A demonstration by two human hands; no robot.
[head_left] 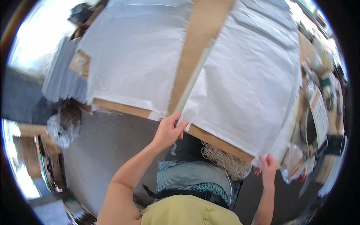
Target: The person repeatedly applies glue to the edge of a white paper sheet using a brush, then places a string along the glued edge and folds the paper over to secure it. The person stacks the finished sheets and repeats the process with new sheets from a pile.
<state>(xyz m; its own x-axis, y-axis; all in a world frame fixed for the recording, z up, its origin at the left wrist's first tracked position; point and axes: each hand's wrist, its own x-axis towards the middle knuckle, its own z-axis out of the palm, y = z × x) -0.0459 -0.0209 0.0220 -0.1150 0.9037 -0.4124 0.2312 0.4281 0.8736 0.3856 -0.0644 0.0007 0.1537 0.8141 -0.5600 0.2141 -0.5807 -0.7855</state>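
Observation:
My left hand (168,130) pinches the near left corner of a large white sheet of paper or cloth (245,82) lying over a brown table (200,33). My right hand (268,167) grips the same sheet at its near right corner. A second white sheet (135,52) lies to the left on the table. A brown strip of the table shows between the two sheets and along their near edges.
A bundle of pale cord (225,161) hangs below the table edge. A clear plastic bag (62,129) and folded grey cloth (62,75) sit at the left. Cluttered items and papers (318,112) fill the right side. Grey floor (101,150) lies below.

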